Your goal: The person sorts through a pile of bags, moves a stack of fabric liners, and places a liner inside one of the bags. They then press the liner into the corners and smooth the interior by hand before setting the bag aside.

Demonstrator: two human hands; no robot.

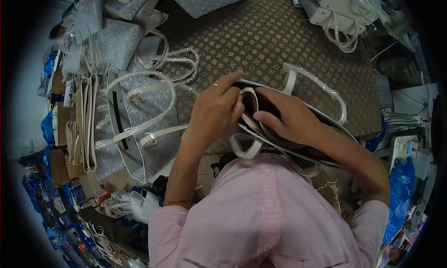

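An open bag with white edges (313,110) lies in front of me, its mouth facing up and its dark inside showing. My left hand (213,107) is at the bag's left end, fingers bent round the edge of a pale inner piece (250,97). Reaching into the mouth from the right, my right hand (291,114) has its thumb against the same pale piece, its other fingers hidden inside. One plastic-wrapped handle (326,87) stands beyond the bag, and another handle (247,147) hangs on the near side.
Silver patterned bags (153,105) with wrapped handles lie at the left, beside a stack of folded pieces (86,123). More handled pieces (339,17) are at the back right of the patterned table (242,44). A blue plastic bag (400,193) hangs at the right.
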